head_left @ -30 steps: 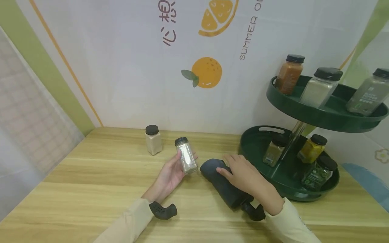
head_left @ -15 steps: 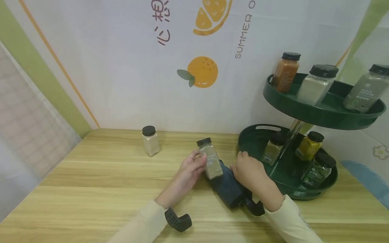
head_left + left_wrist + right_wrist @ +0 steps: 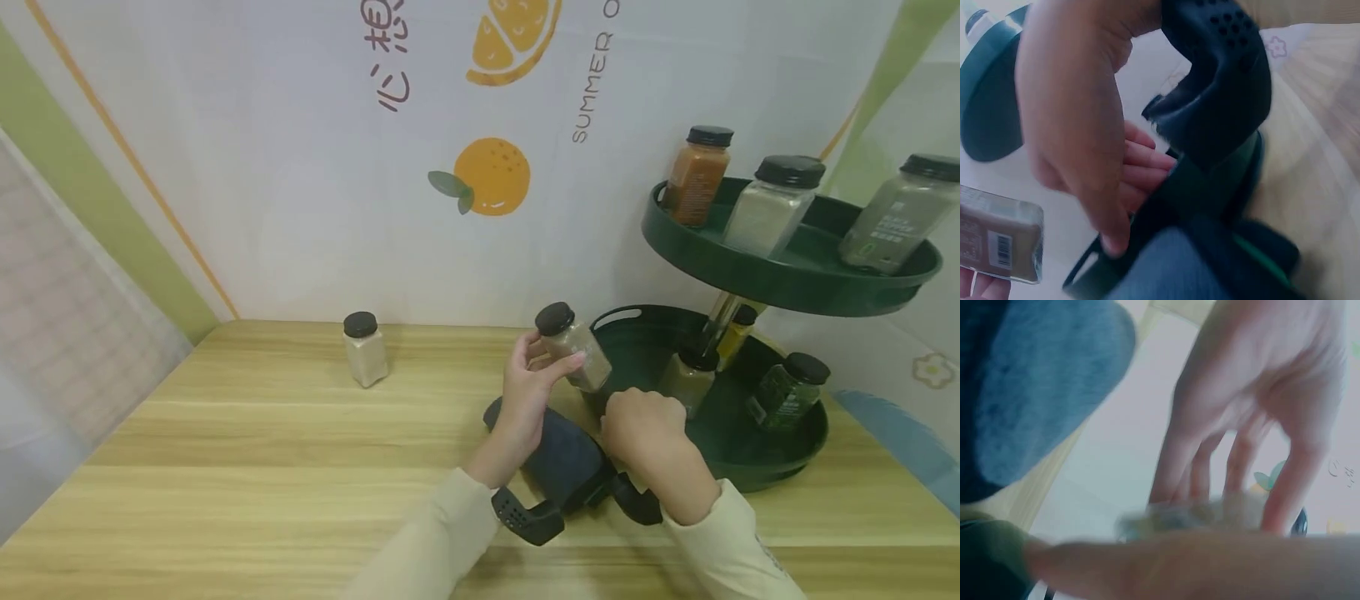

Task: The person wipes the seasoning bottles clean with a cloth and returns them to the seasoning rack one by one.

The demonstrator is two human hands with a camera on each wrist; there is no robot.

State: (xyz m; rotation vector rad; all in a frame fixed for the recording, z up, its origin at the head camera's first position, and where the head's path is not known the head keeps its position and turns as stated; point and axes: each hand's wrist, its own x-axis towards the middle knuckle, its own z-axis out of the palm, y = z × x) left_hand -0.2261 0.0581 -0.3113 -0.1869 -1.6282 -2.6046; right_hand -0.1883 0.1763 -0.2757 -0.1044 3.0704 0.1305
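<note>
My left hand holds a square glass spice jar with a black lid and greyish powder, tilted near the lower tray's left side. In the left wrist view its barcode shows, with fingertips under it. With thumb and fingers, my right hand grips the rim of the dark green lower tray; its thumb lies against the green wall in the right wrist view. On that tray stand a brownish jar, a yellow jar and a green herb jar.
A dark blue, cloth-like object lies under my wrists. One pale powder jar stands at the table's back left. The upper tray carries an orange-red jar, a pale jar and a grey jar.
My left hand has carried its jar rightward to the lower tray. The right hand has come to the rim, and the lower tray has turned, with its yellow jar now behind the pole.
</note>
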